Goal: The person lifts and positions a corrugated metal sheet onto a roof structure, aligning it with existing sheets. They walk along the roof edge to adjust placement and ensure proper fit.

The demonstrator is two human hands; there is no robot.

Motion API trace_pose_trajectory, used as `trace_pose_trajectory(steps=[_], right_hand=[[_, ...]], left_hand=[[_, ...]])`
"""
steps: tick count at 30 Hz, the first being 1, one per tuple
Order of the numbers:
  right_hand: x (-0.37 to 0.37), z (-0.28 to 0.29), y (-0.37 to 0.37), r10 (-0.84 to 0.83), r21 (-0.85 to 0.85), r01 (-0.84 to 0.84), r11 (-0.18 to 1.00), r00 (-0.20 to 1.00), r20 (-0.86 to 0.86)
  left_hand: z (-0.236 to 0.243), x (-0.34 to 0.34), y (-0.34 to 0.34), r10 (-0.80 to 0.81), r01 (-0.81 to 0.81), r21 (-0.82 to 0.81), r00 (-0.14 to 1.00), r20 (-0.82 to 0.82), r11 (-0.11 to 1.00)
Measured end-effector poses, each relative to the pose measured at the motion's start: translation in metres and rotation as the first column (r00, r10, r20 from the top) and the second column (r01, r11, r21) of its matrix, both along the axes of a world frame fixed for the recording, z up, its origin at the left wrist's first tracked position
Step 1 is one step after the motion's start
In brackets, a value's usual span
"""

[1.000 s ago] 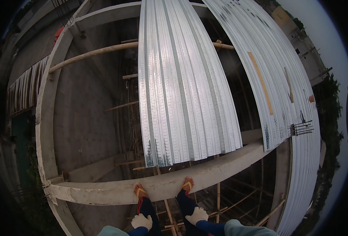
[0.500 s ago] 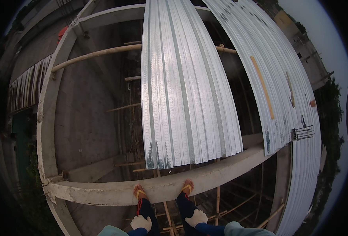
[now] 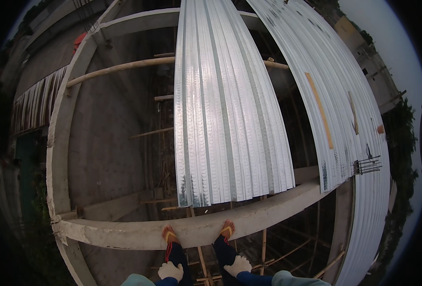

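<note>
My left hand [image 3: 171, 271], in a pale glove, rests on my left leg near the knee, its fingers lying over the dark trousers. My right hand [image 3: 238, 266] is gloved too and lies the same way on my right leg [image 3: 222, 251]. Neither hand shows anything held. Both feet, in yellow-strapped sandals, stand on a concrete beam [image 3: 125, 234]. In front of them a long ribbed metal sheet [image 3: 230, 119] stretches away, its near end beside the beam.
More ribbed sheets [image 3: 349, 119] cover the right side, with a yellowish strip [image 3: 319, 110] on top. Steel bars [image 3: 367, 165] stick out by their edge. Dark open gaps flank the middle sheet, with bamboo poles [image 3: 120, 66] below. Another concrete beam [image 3: 58, 152] runs along the left.
The view has shifted very slightly, so the far sheets and beams sit a little lower and to the right. My hands stay on my legs.
</note>
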State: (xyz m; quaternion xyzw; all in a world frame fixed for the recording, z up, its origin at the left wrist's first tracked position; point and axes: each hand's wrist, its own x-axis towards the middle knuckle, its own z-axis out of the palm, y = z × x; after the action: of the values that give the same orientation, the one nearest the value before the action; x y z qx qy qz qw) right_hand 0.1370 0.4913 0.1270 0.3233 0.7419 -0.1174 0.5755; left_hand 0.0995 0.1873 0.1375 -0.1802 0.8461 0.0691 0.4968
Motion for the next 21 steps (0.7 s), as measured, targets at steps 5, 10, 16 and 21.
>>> trace_pose_trajectory(steps=[5,10,16,21], right_hand=[[-0.015,0.061,-0.004,-0.121,0.064,0.130,0.990,0.985,-0.123],[0.010,0.028,0.005,-0.221,0.123,0.218,0.968,0.975,0.015],[0.004,0.026,-0.001,-0.156,0.117,0.164,0.979,0.985,-0.074],[0.015,0.016,-0.001,-0.136,0.143,0.159,0.977,0.979,-0.153]], left_hand=[[-0.020,0.051,-0.033,0.114,-0.074,0.161,0.961,-0.252,0.984],[0.024,0.033,-0.029,0.307,-0.295,0.138,0.949,-0.075,0.946],[-0.006,0.018,-0.012,0.085,-0.087,-0.138,0.996,-0.025,0.987],[-0.014,0.021,0.005,0.066,-0.077,-0.198,0.996,-0.066,0.977]])
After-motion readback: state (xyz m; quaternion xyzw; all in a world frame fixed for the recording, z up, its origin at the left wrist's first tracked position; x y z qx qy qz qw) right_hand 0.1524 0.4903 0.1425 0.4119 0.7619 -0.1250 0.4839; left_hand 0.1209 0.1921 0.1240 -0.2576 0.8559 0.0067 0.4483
